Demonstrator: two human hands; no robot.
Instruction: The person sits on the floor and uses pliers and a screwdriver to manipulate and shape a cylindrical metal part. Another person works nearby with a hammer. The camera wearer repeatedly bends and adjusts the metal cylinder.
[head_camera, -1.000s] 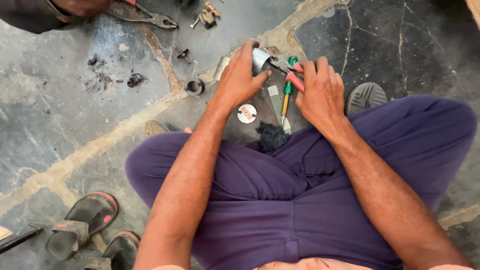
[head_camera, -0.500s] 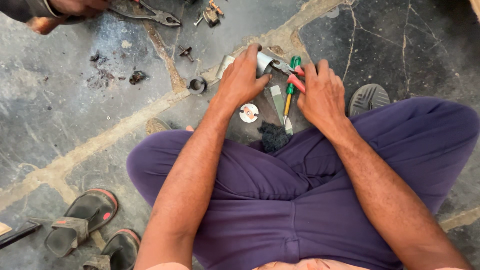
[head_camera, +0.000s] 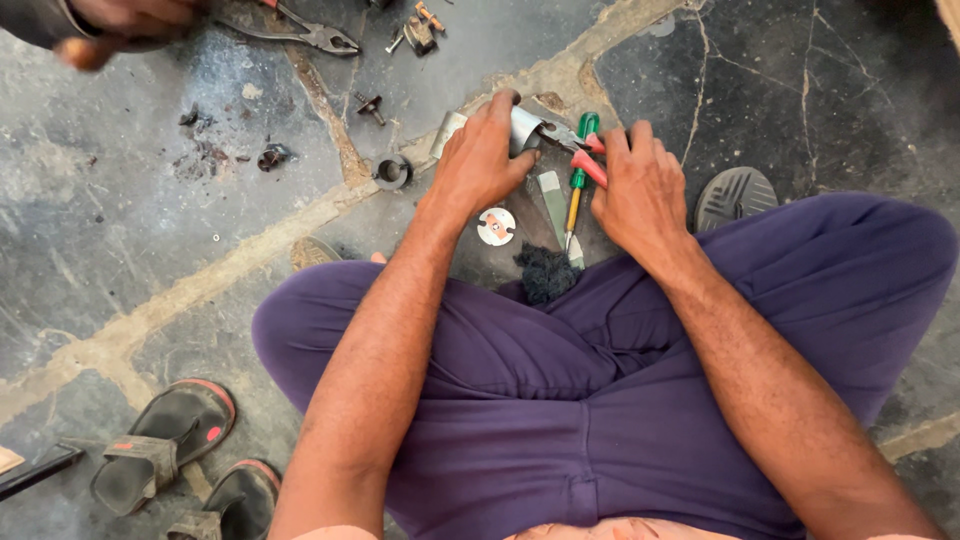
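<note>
Seated cross-legged on stone floor (head_camera: 150, 230). Left hand (head_camera: 478, 160) closed over a small shiny metal cylinder (head_camera: 524, 128), pinning it to the floor. Right hand (head_camera: 640, 190) wrapped round the red handles of pliers (head_camera: 572, 145), whose jaws meet the cylinder's right end. Step in hand, as I judge it: gripping or pulling some part at that end; the contact point is hidden by fingers, possibly a pin or cap. Next move calls for a firm hold on the cylinder and steady squeeze. Green-handled screwdriver (head_camera: 576, 185) lies just right of the cylinder; round white disc (head_camera: 496, 226) below it; black ring (head_camera: 392, 172) to its left
</note>
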